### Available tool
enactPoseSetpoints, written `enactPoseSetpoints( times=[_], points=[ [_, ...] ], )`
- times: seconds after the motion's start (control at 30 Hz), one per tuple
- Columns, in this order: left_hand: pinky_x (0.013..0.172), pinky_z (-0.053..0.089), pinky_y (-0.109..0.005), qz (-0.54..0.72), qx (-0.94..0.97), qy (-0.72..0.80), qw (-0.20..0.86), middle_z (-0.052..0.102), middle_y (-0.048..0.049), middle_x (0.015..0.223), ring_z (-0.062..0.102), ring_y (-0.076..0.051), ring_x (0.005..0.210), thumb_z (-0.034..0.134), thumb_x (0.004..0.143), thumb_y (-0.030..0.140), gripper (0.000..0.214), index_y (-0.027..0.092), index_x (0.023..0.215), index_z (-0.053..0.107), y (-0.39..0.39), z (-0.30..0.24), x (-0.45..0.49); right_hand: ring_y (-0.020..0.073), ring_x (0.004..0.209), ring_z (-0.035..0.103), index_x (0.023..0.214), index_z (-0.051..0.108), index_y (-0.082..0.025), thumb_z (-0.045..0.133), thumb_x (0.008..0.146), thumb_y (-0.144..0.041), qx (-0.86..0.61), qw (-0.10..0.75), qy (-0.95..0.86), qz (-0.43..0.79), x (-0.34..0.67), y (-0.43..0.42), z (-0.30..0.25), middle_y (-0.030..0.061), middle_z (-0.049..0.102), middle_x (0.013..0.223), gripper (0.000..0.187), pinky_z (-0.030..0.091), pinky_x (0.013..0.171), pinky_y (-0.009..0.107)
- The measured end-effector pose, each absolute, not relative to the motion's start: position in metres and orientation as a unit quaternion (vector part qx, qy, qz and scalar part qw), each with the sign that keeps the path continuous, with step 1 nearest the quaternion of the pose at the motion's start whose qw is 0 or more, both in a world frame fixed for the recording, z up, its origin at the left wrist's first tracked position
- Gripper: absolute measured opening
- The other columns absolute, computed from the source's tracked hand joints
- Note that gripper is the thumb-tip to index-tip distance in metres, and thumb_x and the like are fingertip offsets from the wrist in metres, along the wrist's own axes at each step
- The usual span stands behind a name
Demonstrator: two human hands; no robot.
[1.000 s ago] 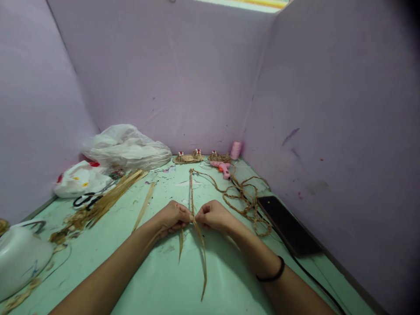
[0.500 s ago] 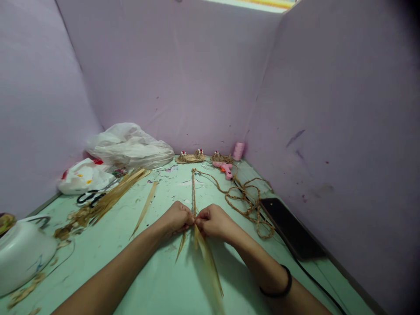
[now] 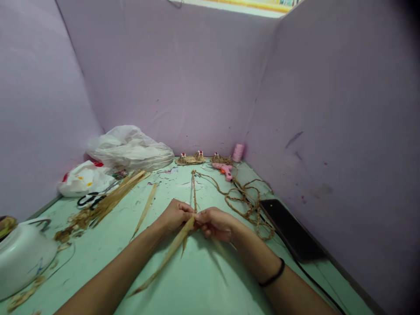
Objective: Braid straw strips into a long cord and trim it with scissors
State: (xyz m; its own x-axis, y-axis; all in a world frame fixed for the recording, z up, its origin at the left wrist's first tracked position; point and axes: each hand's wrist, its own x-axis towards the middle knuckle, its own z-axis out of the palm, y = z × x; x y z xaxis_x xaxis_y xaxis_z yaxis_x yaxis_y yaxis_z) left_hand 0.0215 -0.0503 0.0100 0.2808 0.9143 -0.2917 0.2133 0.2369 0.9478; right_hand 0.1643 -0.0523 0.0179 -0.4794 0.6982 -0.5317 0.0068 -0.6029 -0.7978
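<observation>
Between my two hands, at the middle of the pale green tabletop [image 3: 210, 280], I hold the near end of a thin brown braided straw cord [image 3: 194, 192] that runs straight away from my fingers toward the lilac back wall [image 3: 170, 78]. My left hand [image 3: 175, 215] is curled, its fingertips pinching the braid from the left; my right hand [image 3: 215, 223] is closed likewise, thumb and fingers pressed on the same spot, so the two hands touch. A long flat tan straw strip [image 3: 164, 260] leaves the pinch and slants down across my left forearm's side, and a shorter strand hangs just under my fingers. Beyond my right hand lies a loose tangle of braided cord [image 3: 247, 203], with a black phone [image 3: 288, 229] just to its right and a pink glue gun [image 3: 223, 169] farther off. Left of my left hand lie a single tan strip [image 3: 144, 211], then a bundle of straw [image 3: 108, 199], black-handled scissors [image 3: 87, 200], and crumpled white plastic bags [image 3: 127, 146]. A white bowl [image 3: 22, 253] sits well off to the far left.
</observation>
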Motion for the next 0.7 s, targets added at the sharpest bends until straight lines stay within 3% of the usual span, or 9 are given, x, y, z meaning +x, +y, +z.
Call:
enactPoseSetpoints(
  times=[0.07, 0.13, 0.33, 0.53, 0.7],
  points=[
    [0.036, 0.015, -0.020, 0.292, 0.563, 0.525, 0.568, 0.039, 0.0052, 0.035, 0.026, -0.003, 0.033, 0.060, 0.053, 0.029, 0.019, 0.010, 0.054, 0.057, -0.050, 0.011, 0.021, 0.0001, 0.028, 0.023, 0.053, 0.048, -0.011, 0.050, 0.075, -0.011, -0.486, 0.208, -0.405, 0.746, 0.167, -0.049, 0.016, -0.0052, 0.040, 0.039, 0.021, 0.013, 0.028, 0.013],
    [0.036, 0.015, -0.019, 0.276, 0.589, 0.518, 0.556, 0.035, 0.0068, 0.034, 0.025, -0.003, 0.032, 0.059, 0.054, 0.029, 0.018, 0.012, 0.053, 0.054, -0.050, 0.012, 0.019, 0.0003, 0.026, 0.020, 0.050, 0.046, -0.012, 0.056, 0.070, -0.012, -0.512, 0.216, -0.429, 0.712, 0.170, -0.046, 0.014, -0.0073, 0.035, 0.035, 0.022, 0.008, 0.028, 0.015],
    [0.034, 0.018, -0.019, 0.199, 0.640, 0.481, 0.565, 0.039, 0.0048, 0.039, 0.029, -0.004, 0.032, 0.053, 0.058, 0.023, 0.012, 0.012, 0.054, 0.054, -0.049, 0.016, 0.012, 0.0015, 0.025, 0.023, 0.053, 0.052, -0.012, 0.060, 0.057, -0.008, -0.539, 0.231, -0.472, 0.659, 0.171, -0.043, 0.008, -0.0054, 0.048, 0.036, 0.010, 0.010, 0.029, 0.017],
    [0.033, 0.017, -0.019, 0.228, 0.589, 0.543, 0.554, 0.037, 0.0052, 0.033, 0.026, -0.003, 0.029, 0.054, 0.053, 0.020, 0.009, 0.012, 0.048, 0.052, -0.051, 0.016, 0.019, 0.0034, 0.033, 0.037, 0.049, 0.053, -0.012, 0.060, 0.050, -0.004, -0.520, 0.291, -0.482, 0.642, 0.168, -0.047, 0.007, -0.0035, 0.053, 0.037, 0.010, 0.021, 0.035, 0.016],
    [0.032, 0.017, -0.019, 0.243, 0.566, 0.567, 0.547, 0.035, 0.0063, 0.031, 0.026, -0.004, 0.028, 0.052, 0.050, 0.017, 0.006, 0.014, 0.046, 0.050, -0.052, 0.016, 0.021, 0.0009, 0.029, 0.022, 0.056, 0.057, -0.011, 0.057, 0.056, -0.012, -0.496, 0.279, -0.472, 0.674, 0.168, -0.052, 0.017, -0.0029, 0.056, 0.043, 0.001, 0.010, 0.032, 0.018]
  ],
)
